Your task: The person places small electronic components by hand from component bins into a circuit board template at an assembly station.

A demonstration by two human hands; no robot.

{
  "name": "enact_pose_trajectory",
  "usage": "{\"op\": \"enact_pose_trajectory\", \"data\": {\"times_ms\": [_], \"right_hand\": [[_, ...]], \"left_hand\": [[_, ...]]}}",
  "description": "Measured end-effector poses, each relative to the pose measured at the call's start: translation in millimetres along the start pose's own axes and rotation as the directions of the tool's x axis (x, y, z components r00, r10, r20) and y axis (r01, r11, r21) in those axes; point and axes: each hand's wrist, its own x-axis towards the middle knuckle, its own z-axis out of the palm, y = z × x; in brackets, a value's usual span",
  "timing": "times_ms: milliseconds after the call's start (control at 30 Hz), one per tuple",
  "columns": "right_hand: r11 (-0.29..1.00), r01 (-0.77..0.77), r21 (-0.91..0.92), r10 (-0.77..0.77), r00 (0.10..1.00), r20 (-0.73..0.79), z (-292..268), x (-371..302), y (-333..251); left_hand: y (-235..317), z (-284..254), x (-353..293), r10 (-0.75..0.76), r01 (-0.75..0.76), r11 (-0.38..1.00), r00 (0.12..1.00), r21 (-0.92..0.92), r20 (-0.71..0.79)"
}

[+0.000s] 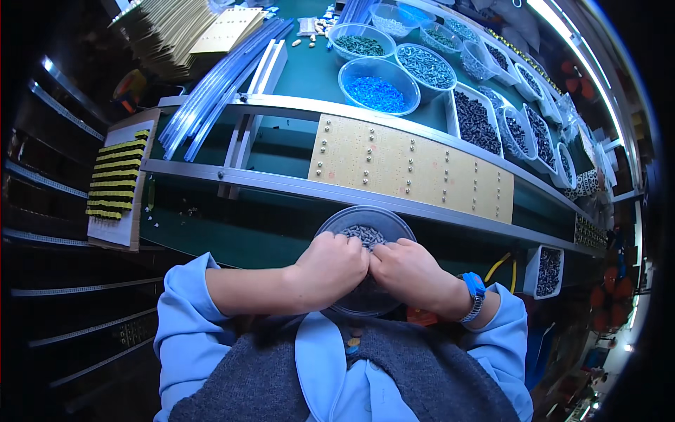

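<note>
A round clear plastic bowl (365, 216) with small dark grey parts (362, 234) sits right in front of me at the near edge of the bench. My left hand (329, 269) and my right hand (409, 271) are both over the bowl, fingers curled and fingertips together among the grey parts. Whether a part is pinched between the fingers is hidden. A blue wristband (474, 287) is on my right wrist. Beyond the bowl a long yellow circuit board (411, 165) with several small silver parts lies between two metal rails.
Several clear bowls and white bins of small parts stand behind the board, one bowl with blue pieces (378, 93). Clear plastic tubes (211, 91) lie at the back left. A tray with yellow-black strips (116, 176) is on the left. A white bin (547, 271) sits at right.
</note>
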Motion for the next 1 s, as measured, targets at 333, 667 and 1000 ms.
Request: {"op": "enact_pose_trajectory", "data": {"times_ms": [333,667,1000], "right_hand": [[0.995,-0.055,-0.088,0.048,0.995,-0.087,7.2,21.6,-2.3],[0.999,0.038,0.022,-0.034,0.988,-0.148,10.2,27.5,4.6],[0.997,-0.030,0.077,0.016,0.984,0.178,-6.1,32.0,-4.8]], "left_hand": [[-23.8,3.7,9.3,-0.125,0.125,0.991,0.992,-0.049,0.003],[-29.6,1.3,3.5,-0.057,0.068,0.991,0.994,-0.118,0.096],[-32.6,-1.3,2.5,-0.078,0.094,0.991,0.984,-0.094,0.161]]}}
